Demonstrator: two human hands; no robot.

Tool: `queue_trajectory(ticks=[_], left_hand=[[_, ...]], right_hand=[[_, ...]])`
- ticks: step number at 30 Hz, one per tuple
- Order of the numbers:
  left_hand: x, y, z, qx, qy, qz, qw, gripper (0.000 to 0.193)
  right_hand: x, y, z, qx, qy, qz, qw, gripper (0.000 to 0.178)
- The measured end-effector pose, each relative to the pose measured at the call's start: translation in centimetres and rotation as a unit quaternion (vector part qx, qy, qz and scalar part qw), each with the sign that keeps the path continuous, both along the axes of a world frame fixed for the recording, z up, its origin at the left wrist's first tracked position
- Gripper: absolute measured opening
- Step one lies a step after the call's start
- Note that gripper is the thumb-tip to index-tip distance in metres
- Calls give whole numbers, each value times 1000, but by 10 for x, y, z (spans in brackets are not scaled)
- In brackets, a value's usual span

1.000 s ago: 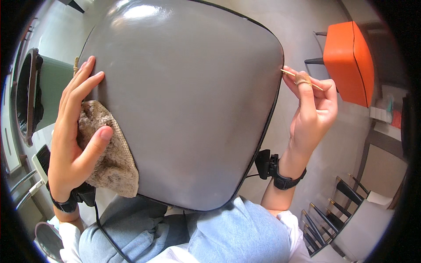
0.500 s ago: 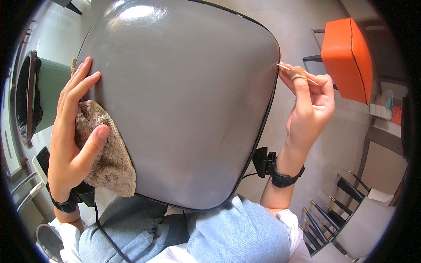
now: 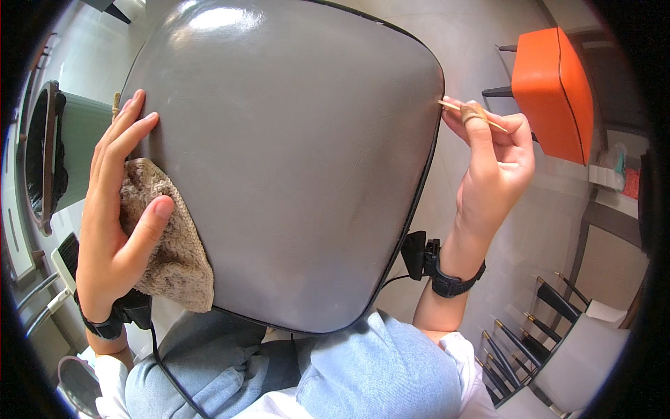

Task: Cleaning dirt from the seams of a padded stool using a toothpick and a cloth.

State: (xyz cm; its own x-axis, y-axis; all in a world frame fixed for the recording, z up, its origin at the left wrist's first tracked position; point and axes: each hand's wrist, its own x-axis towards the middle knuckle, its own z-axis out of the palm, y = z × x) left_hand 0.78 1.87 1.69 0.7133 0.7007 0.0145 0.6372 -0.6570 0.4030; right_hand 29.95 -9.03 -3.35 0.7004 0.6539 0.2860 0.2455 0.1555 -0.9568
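A large grey padded chair seat [image 3: 279,160] with black edging lies in front of me over my knees. My left hand [image 3: 115,209] rests along its left side, fingers stretched out and thumb spread over a beige-brown fuzzy cloth [image 3: 174,244]. That cloth lies between the hand and the seat's lower left corner. On the right, my right hand [image 3: 492,143] pinches a thin pale wooden toothpick [image 3: 497,126] by thumb and fingers. Its tip meets the seat's right edge. A brown band, like an adhesive bandage [image 3: 474,114], wraps the thumb's tip.
An orange stool [image 3: 551,94] with dark legs stands at the upper right. Chairs [image 3: 579,356] with dark, gold-tipped legs lie at the lower right. A green bin [image 3: 87,150] with a black liner stands at the left. Black cables run from the wrist straps [image 3: 457,283].
The seat has shifted very slightly left and up, the cloth with it. My right hand has barely moved, with the toothpick still at the seat's right edge.
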Motion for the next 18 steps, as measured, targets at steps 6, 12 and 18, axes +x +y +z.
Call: queue_trajectory(ticks=[6,12,18], left_hand=[[0,0,0,-3,-8,-3,1000,55],[-1,0,3,-8,28,-15,999,56],[-2,0,0,0,16,-7,1000,56]], right_hand=[[0,0,1,8,-6,4,1000,7],[-1,0,1,5,0,0,1000,8],[-2,0,2,0,-7,-6,1000,8]])
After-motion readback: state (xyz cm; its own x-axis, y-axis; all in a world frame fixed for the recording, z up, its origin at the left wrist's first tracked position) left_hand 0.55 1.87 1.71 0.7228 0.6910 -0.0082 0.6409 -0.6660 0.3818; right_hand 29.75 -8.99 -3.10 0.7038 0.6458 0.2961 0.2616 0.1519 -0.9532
